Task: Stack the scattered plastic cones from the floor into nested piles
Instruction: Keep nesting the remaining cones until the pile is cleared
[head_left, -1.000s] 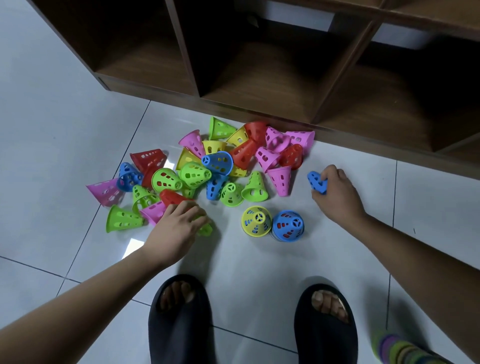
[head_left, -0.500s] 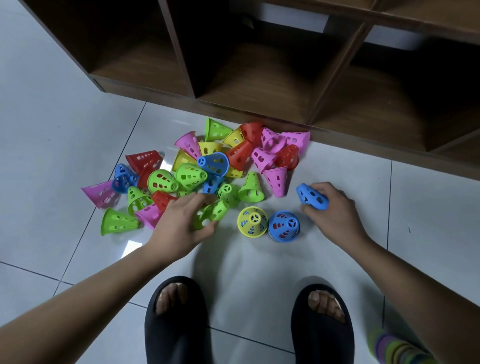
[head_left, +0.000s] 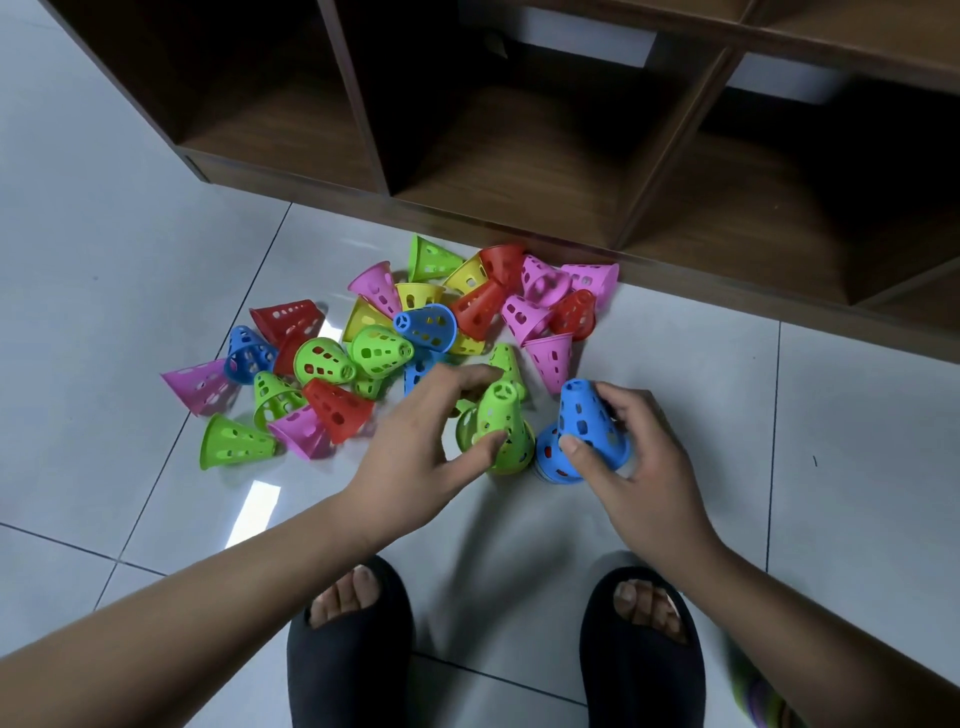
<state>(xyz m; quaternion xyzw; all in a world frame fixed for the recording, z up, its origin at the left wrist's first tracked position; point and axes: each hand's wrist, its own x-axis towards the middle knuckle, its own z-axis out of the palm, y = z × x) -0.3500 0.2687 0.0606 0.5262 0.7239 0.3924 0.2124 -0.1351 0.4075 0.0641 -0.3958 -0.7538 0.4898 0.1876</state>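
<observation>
Green cone (head_left: 497, 413) is standing upright near the middle of the tiled floor (head_left: 119, 218), tip up. We are gripping it with our left hand (head_left: 415, 447), thumb on the near side and fingers curled around the far side. It is sitting over another cone, whose wide rim is showing just below it; we cannot tell the colour of that lower one for sure. Just to the right, we are grasping a blue cone (head_left: 584, 421) with our right hand (head_left: 641, 462), fingers wrapped around its lower part. This one is leaning a little and is partly over a second blue cone (head_left: 551, 464) on the floor.

Farther away and to the left, the loose cones (head_left: 415, 322) are lying in a heap on their sides: red, pink, yellow, green and blue, many touching each other. Beyond them a wooden shelf unit (head_left: 519, 171) with open compartments is standing on the floor. Nearest to us, we are wearing black slippers (head_left: 348, 654). At the near right corner a striped pile (head_left: 753, 696) is showing, too blurred to say more.
</observation>
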